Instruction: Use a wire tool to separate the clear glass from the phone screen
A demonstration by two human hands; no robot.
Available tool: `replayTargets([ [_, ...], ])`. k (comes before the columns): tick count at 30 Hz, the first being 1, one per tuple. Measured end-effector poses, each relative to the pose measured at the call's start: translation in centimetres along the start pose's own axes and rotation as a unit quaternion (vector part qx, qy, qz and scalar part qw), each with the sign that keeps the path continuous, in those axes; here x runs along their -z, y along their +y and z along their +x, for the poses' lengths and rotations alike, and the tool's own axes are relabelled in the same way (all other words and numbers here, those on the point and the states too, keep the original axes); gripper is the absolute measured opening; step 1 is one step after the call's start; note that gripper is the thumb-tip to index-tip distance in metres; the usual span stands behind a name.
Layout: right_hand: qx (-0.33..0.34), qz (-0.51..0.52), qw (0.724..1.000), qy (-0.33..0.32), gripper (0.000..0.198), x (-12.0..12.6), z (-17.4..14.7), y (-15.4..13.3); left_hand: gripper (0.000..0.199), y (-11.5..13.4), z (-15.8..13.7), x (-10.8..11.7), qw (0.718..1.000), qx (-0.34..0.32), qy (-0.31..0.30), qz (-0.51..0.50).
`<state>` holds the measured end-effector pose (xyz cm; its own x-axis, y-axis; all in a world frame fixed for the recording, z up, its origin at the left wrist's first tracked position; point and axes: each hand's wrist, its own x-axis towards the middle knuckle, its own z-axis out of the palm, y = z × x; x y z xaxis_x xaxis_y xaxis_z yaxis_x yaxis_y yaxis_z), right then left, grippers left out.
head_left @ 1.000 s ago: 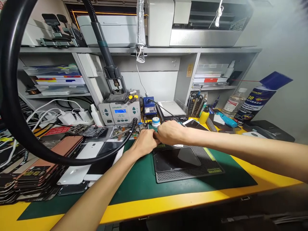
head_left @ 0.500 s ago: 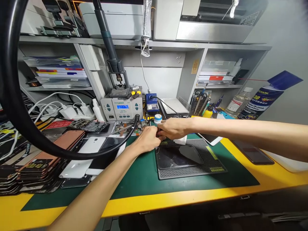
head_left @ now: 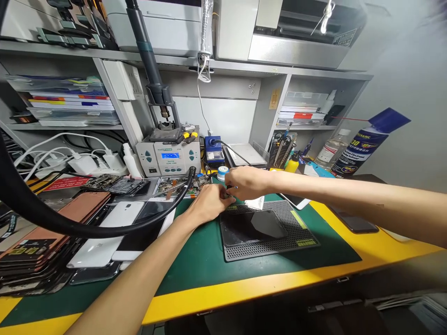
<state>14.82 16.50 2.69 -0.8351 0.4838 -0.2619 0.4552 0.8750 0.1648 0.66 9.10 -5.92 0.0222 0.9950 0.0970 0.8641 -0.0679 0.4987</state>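
Observation:
My left hand (head_left: pixel 210 203) and my right hand (head_left: pixel 246 181) meet just beyond the top left corner of a perforated grey mat (head_left: pixel 293 249). Both are closed, fingertips close together around something small and dark that I cannot make out. A small jar with a blue and white lid (head_left: pixel 222 173) stands right behind them. On the mat lies a dark phone screen (head_left: pixel 254 227), face up, with light reflecting off it. A crumpled white wipe (head_left: pixel 255 203) rests at the mat's far edge, under my right forearm.
A thick black hose (head_left: pixel 115 230) loops across the left front. Stacked phone parts (head_left: pixel 52 228) and white phone covers (head_left: pixel 101 246) fill the left side. Behind stand a soldering station (head_left: pixel 171 156) and a tool holder (head_left: pixel 282 149). A spray can (head_left: pixel 363 149) and a phone (head_left: pixel 352 218) are at right.
The whole scene has slid left in view as the camera turned right. My hands stay together by the jar; their fingertips have shifted slightly, and a small gap shows between them.

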Motion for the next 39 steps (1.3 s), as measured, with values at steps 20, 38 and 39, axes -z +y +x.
replayTargets([
  [20,-0.059,0.053,0.996,0.043,0.032,-0.8,-0.2,0.6,0.031,0.4,0.0,-0.1,1.000,0.018,0.008,0.002],
  [38,-0.040,0.107,0.990,0.082,0.032,-1.7,-0.2,0.7,0.032,-0.2,0.2,-0.5,1.000,0.008,0.001,0.001],
  [39,-0.037,0.117,0.989,0.083,0.031,-1.7,-0.2,0.7,0.032,-0.2,0.2,-0.5,1.000,0.006,0.001,0.000],
])
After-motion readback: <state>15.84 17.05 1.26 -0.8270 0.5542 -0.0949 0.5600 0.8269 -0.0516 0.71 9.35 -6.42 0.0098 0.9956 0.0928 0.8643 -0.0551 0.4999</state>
